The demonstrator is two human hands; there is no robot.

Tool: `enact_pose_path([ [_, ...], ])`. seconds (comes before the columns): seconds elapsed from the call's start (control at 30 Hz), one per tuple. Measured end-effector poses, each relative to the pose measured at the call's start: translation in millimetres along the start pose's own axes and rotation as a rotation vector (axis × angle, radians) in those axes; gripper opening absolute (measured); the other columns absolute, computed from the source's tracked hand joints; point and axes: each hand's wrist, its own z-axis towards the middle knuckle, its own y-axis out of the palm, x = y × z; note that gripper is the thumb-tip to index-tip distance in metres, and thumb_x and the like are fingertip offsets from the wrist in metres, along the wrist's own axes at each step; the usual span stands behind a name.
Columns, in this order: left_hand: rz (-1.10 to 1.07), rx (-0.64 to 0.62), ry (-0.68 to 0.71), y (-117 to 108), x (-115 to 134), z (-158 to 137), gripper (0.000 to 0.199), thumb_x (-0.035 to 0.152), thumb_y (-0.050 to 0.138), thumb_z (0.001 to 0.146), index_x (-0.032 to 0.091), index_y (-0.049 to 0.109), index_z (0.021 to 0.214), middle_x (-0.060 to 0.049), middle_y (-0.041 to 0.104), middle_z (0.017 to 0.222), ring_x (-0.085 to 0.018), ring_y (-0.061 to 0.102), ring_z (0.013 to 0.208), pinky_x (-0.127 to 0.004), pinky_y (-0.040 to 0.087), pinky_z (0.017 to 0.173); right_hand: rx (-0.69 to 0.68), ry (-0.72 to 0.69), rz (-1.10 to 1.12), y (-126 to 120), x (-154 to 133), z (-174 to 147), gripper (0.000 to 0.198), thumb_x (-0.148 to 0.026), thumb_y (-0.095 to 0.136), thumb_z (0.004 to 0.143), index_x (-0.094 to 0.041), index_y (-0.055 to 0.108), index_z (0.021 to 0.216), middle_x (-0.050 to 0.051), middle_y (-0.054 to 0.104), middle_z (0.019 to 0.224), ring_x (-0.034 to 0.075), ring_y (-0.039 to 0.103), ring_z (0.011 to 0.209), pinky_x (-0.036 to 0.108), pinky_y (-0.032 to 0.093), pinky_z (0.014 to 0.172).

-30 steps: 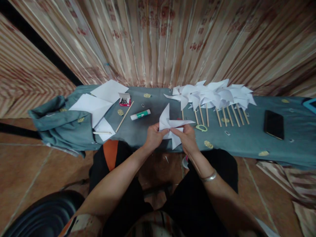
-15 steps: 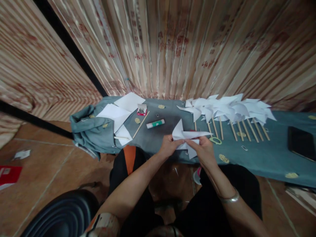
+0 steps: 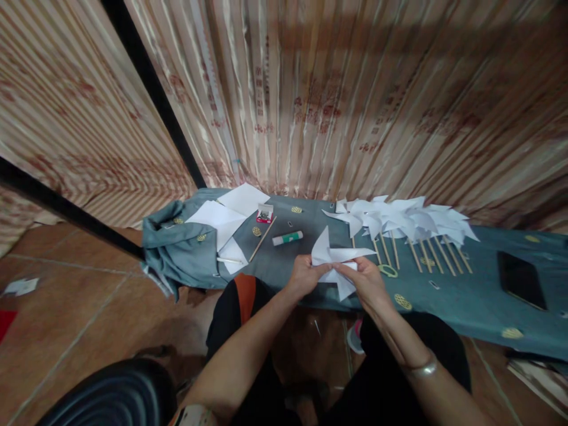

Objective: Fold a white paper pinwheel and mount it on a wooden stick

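Pinwheel [image 3: 328,255] sits between both hands over the near edge of the bench [image 3: 461,302], at the middle of my clock. I see the left hand [image 3: 306,274] pinching it from nine o'clock and the right hand [image 3: 368,278] from three, thumbs meeting or nearly so at its centre; what lies under them I cannot tell. By its look I judge it very light, dry and springy, stiff along folds but easy to crease or tear. I would take hold at the layered centre and leave the blade tips alone. Against the frame a second ago, the two-handed pinch looks unchanged, but my view has swung: glue [image 3: 287,238] at ten, row [image 3: 406,219] of pinwheels at two and phone [image 3: 522,280] at three all show lower and farther right, and a scrap [image 3: 21,287] has entered at nine.
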Motion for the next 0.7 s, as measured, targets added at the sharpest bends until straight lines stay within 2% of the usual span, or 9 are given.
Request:
enact_pose_path([
  [0.1, -0.003, 0.054, 0.024, -1, 1, 3, 0.033, 0.040, 0.084, 0.046, 0.013, 0.072, 0.060, -0.001, 0.065, 0.056, -0.012, 0.052, 0.052, -0.025, 0.040, 0.053, -0.009, -0.024, -0.040, 6, -7, 5, 0.053, -0.038, 0.092, 0.041, -0.017, 0.070, 0.084, 0.004, 0.075, 0.069, 0.024, 0.070, 0.060, 0.036, 0.057, 0.060],
  [0.2, -0.034, 0.100, 0.058, -3, 3, 9, 0.026, 0.034, 0.082, 0.050, 0.014, 0.073, 0.063, -0.002, 0.068, 0.060, -0.014, 0.055, 0.054, -0.027, 0.044, 0.057, -0.029, -0.125, -0.118, 7, -22, 13, 0.061, -0.039, 0.092, 0.042, -0.020, 0.070, 0.094, 0.004, 0.077, 0.081, 0.024, 0.071, 0.075, 0.035, 0.057, 0.069],
  [0.33, -0.143, 0.219, 0.125, -15, 23, 20, 0.021, 0.026, 0.081, 0.051, 0.013, 0.073, 0.066, -0.004, 0.072, 0.068, -0.015, 0.060, 0.059, -0.028, 0.048, 0.062, 0.012, -0.303, -0.099, 0, -35, 31, 0.044, -0.051, 0.079, 0.065, -0.023, 0.071, 0.098, 0.007, 0.075, 0.102, 0.023, 0.069, 0.096, 0.038, 0.053, 0.088],
  [0.43, -0.253, 0.344, 0.243, -33, 50, 27, 0.024, 0.027, 0.081, 0.053, 0.013, 0.073, 0.071, -0.006, 0.074, 0.075, -0.017, 0.065, 0.066, -0.029, 0.051, 0.066, 0.100, -0.367, -0.152, 1, -24, 49, 0.038, -0.052, 0.073, 0.071, -0.022, 0.072, 0.094, 0.007, 0.076, 0.095, 0.024, 0.070, 0.092, 0.043, 0.051, 0.090],
  [0.5, -0.334, 0.434, 0.327, -47, 67, 30, 0.029, 0.027, 0.081, 0.053, 0.014, 0.072, 0.077, -0.006, 0.075, 0.079, -0.018, 0.068, 0.074, -0.030, 0.053, 0.072, 0.100, -0.450, -0.359, 11, -11, 61, 0.032, -0.047, 0.072, 0.072, -0.021, 0.072, 0.092, 0.007, 0.076, 0.090, 0.025, 0.069, 0.088, 0.046, 0.050, 0.090],
  [0.6, -0.399, 0.490, 0.390, -66, 85, 28, 0.031, 0.027, 0.082, 0.052, 0.014, 0.070, 0.078, -0.007, 0.075, 0.082, -0.021, 0.069, 0.089, -0.032, 0.053, 0.083, -0.055, -0.635, -0.723, 44, 4, 78, 0.024, -0.039, 0.060, 0.082, -0.022, 0.073, 0.093, 0.008, 0.075, 0.096, 0.027, 0.068, 0.093, 0.048, 0.049, 0.092],
  [0.7, -0.385, 0.534, 0.422, -79, 95, 24, 0.030, 0.028, 0.082, 0.053, 0.015, 0.068, 0.077, -0.007, 0.075, 0.082, -0.023, 0.069, 0.097, -0.034, 0.052, 0.089, -0.212, -0.845, -0.935, 86, 10, 98, 0.026, -0.029, 0.051, 0.087, -0.018, 0.073, 0.096, 0.012, 0.072, 0.108, 0.028, 0.065, 0.103, 0.045, 0.049, 0.093],
])
